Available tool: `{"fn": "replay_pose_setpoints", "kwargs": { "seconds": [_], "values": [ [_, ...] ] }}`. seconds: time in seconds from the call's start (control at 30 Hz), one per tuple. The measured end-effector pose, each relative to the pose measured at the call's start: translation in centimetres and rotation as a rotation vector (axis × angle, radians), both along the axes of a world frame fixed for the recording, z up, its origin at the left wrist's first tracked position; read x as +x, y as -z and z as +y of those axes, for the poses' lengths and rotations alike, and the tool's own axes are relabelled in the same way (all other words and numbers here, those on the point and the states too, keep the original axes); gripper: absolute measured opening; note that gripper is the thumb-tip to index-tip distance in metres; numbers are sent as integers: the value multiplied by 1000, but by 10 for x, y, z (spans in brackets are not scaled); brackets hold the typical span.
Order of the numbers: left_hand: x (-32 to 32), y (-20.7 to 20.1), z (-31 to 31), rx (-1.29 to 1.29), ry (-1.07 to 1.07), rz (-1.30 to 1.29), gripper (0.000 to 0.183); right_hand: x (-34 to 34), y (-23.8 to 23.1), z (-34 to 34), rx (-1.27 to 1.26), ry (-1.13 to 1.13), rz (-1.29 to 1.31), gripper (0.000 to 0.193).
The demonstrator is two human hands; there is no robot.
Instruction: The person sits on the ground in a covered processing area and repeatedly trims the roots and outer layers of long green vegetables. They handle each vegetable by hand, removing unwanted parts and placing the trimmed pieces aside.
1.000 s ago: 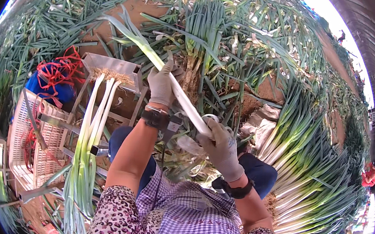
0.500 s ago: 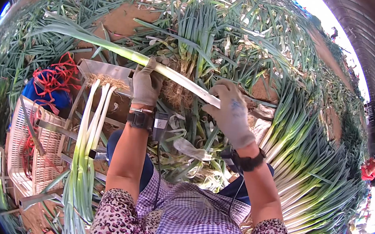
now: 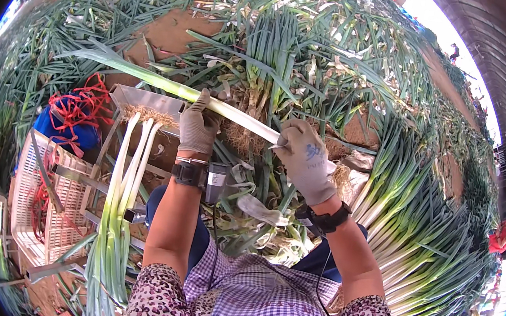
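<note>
Both my hands wear grey work gloves and hold one long green onion (image 3: 168, 84) nearly level in front of me. My left hand (image 3: 198, 125) grips the stalk at its middle, where green turns to white. My right hand (image 3: 306, 159) closes on the white root end. The green leaves stick out to the upper left. Below my left hand, three cleaned onions (image 3: 125, 181) lie side by side on a metal rack (image 3: 144, 101), roots toward the far end.
A white plastic crate (image 3: 30, 195) with red ties (image 3: 78, 107) and a blue bundle stands at my left. A stacked row of trimmed onions (image 3: 418, 239) fans out at my right. Loose onions and peelings (image 3: 277, 54) cover the brown ground ahead.
The onion swung from tilted to nearly level and rose a little. My right hand slid along the white stalk toward the root end; my left hand kept its grip.
</note>
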State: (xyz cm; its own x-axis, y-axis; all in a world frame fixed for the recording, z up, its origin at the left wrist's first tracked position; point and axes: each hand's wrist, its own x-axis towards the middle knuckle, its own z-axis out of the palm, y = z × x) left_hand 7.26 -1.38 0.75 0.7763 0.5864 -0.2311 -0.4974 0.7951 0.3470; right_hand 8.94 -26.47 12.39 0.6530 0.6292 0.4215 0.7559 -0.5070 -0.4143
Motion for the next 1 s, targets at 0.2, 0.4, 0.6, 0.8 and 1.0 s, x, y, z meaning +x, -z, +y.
{"fn": "replay_pose_setpoints", "kwargs": {
  "seconds": [0.2,0.4,0.6,0.8,1.0],
  "values": [
    [-2,10,9,146,-19,80,30,3,-27,-43,341,-46,-11,19],
    [0,-13,-6,143,-36,105,24,39,-60,-183,806,370,87,17],
    [-6,17,0,974,-77,353,32,-10,-65,-146,234,-11,149,38],
    [21,-18,-50,244,59,239,44,2,-26,-139,17,187,-10,49],
    [55,-24,-89,371,152,257,29,12,-6,-176,73,255,-55,39]
  ]
}}
